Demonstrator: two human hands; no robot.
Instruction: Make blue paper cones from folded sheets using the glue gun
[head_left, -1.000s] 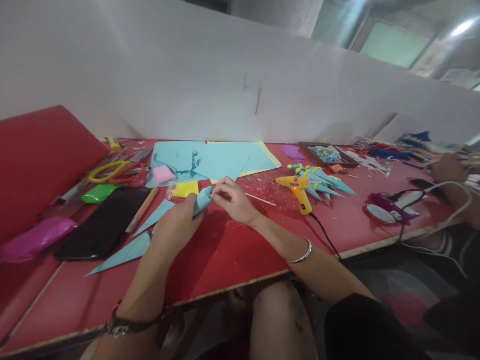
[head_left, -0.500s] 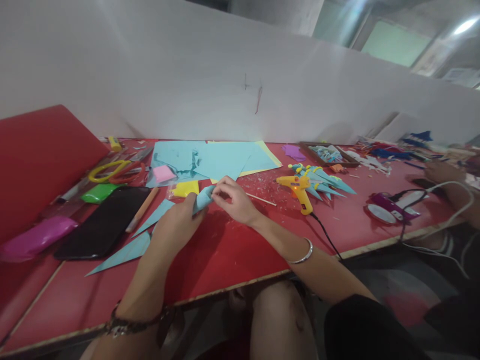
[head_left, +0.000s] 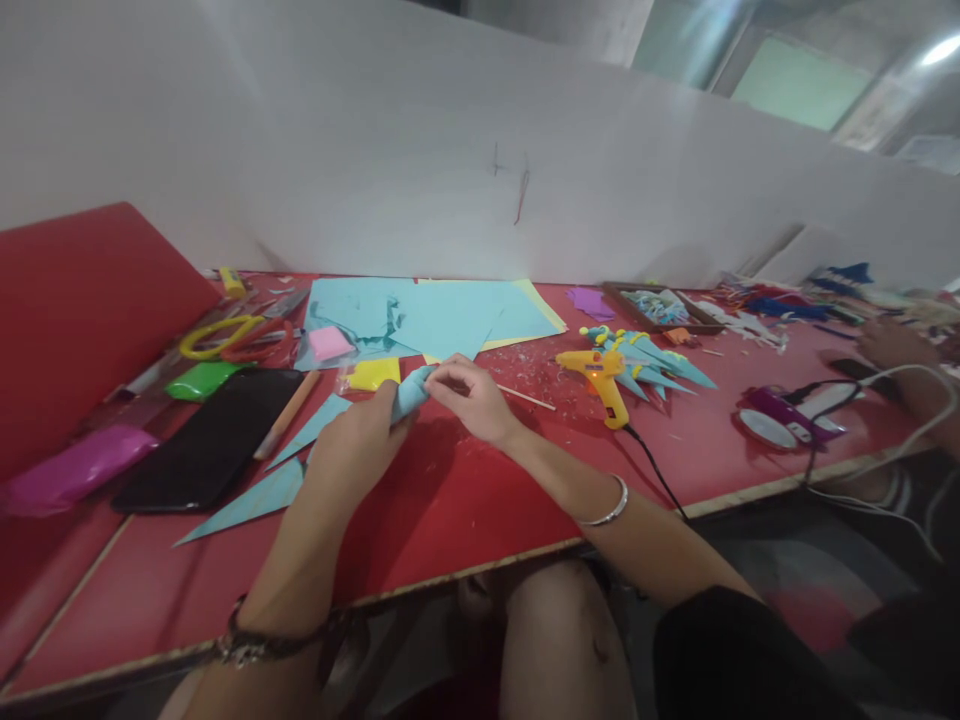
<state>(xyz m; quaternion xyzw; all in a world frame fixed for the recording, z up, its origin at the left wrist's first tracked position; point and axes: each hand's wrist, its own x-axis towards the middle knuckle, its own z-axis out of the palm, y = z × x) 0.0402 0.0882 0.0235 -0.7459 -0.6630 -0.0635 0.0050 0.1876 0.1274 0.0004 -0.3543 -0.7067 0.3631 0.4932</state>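
Wrapped in the fingers of my left hand point(head_left: 360, 440) is a rolled piece of light blue paper point(head_left: 409, 394), its far end sticking out toward the right. My right hand point(head_left: 474, 400) pinches at that end, thumb and forefinger together; its fingertips hide what exactly they grip. Beside my left hand lie pointed light blue paper pieces point(head_left: 251, 500) on the red table point(head_left: 480, 500). Just behind the hands is a small yellow packet point(head_left: 375, 374), and a thin stick point(head_left: 525, 397) lies to the right of my right hand.
A yellow glue gun point(head_left: 600, 375) with a black cord lies by several blue paper cones point(head_left: 652, 362). Blue sheets point(head_left: 465, 310) lie along the wall. Left are a black phone point(head_left: 214, 440), a marker point(head_left: 287, 415) and scissors point(head_left: 217, 337). Another person's hand point(head_left: 892, 345) is far right.
The whole view has shifted slightly. Both hands keep nearly the same hold at the rolled blue paper; nothing else has visibly moved.
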